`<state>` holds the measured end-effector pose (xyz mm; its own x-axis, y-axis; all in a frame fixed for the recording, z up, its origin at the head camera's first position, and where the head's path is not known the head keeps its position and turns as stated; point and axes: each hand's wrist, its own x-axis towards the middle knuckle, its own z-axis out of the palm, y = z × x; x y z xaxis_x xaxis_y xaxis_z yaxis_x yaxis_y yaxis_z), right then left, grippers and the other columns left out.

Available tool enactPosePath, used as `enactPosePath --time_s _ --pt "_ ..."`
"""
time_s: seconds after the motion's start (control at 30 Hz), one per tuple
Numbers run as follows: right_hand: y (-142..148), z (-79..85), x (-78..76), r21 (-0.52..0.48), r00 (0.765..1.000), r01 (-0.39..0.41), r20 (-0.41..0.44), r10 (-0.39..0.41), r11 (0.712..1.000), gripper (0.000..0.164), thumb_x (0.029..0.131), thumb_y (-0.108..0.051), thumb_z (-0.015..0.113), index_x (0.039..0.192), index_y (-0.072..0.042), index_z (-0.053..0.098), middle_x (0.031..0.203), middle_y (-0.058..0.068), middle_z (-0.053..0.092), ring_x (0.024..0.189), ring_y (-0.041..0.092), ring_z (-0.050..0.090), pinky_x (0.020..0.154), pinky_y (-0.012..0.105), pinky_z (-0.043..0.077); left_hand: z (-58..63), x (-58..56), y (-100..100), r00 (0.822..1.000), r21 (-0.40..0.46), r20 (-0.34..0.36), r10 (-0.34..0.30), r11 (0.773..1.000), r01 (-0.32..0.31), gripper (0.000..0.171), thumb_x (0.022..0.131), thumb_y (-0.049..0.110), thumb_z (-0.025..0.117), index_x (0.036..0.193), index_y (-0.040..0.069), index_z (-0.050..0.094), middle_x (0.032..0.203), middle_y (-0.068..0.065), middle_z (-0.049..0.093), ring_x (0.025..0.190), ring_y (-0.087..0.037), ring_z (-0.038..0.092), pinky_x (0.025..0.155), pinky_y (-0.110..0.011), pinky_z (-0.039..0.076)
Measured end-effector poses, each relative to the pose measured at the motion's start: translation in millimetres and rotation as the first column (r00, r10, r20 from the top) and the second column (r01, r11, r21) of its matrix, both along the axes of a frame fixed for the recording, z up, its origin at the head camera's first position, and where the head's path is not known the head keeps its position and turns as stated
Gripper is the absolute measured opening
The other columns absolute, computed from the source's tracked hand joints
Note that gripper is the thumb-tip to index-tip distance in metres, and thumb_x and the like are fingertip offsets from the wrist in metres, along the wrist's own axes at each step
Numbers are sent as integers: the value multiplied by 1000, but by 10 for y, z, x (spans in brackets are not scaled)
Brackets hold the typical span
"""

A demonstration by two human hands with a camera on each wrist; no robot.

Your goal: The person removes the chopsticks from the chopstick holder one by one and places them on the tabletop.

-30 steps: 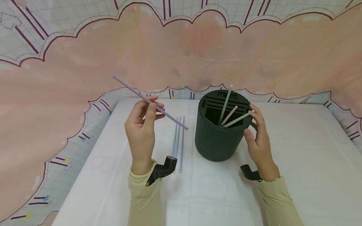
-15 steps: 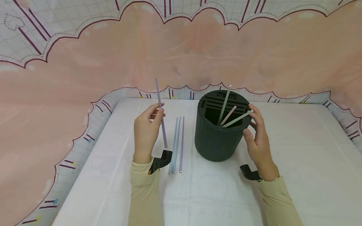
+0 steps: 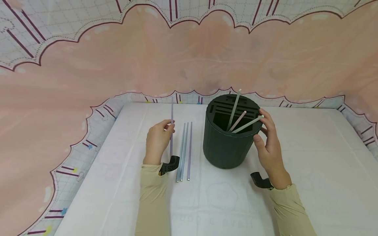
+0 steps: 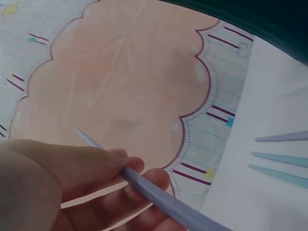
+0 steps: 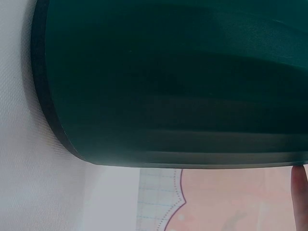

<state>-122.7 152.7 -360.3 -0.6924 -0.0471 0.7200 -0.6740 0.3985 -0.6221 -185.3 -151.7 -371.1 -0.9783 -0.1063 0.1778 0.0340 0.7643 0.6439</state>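
My left hand (image 3: 157, 141) pinches a purple chopstick (image 3: 172, 109) near its middle, between thumb and fingers. In the left wrist view the chopstick (image 4: 163, 199) runs past the fingertips, its thin end pointing away. To its right lie two blue chopsticks (image 3: 183, 152) and another purple chopstick (image 3: 190, 154), roughly parallel on the white cloth. My right hand (image 3: 271, 150) holds a dark green utensil holder (image 3: 225, 150) at its right side, fingers at the rim and thumb on the wall. A green chopstick (image 3: 236, 105), a pink chopstick (image 3: 238, 120) and a pale green chopstick (image 3: 249, 124) lean inside it.
The white-covered table (image 3: 118, 196) meets a peach patterned backdrop (image 3: 183, 59) with a scalloped border behind and at the sides. A slotted lid section (image 3: 227, 105) covers the rear part of the holder's top. Black wrist cameras (image 3: 169, 165) sit on both wrists.
The left hand has come down and to the right. Its purple chopstick has swung from a steep slant to a line nearly parallel with those on the table. The right hand stays on the holder.
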Motion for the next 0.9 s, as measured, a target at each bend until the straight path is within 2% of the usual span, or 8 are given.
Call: enactPosePath --time_s 0.2,0.43,0.77,0.9 --pt "-9 10 -28 -2 1000 0 -1 0 1000 56 93 -37 43 124 8 34 141 17 27 127 30 27 96 26 30 -133 -109 -14 992 17 121 -20 1000 18 27 90 26 52 112 13 62 78 3 65 56 -13 55 49 -27 38" --pt "-19 24 -56 1 1000 7 -1 -7 1000 55 93 -36 43 124 8 34 140 18 27 127 31 27 95 25 30 -275 -198 -13 968 42 246 -45 998 36 32 87 22 57 117 10 58 83 -1 63 57 -12 56 50 -25 43" --pt "-44 47 -93 6 1000 16 14 -16 1000 55 93 -37 43 125 8 34 141 17 27 128 30 27 95 27 30 -459 -286 -19 954 -11 297 -37 999 43 31 84 20 59 113 8 61 88 -5 62 61 -15 56 51 -25 44" --pt "-53 56 -112 5 1000 20 17 -20 1000 56 93 -37 43 125 8 34 141 17 27 128 30 27 95 27 30 -508 -310 -24 944 -18 328 -42 999 51 31 83 19 58 112 8 60 91 -7 62 60 -15 58 52 -25 46"
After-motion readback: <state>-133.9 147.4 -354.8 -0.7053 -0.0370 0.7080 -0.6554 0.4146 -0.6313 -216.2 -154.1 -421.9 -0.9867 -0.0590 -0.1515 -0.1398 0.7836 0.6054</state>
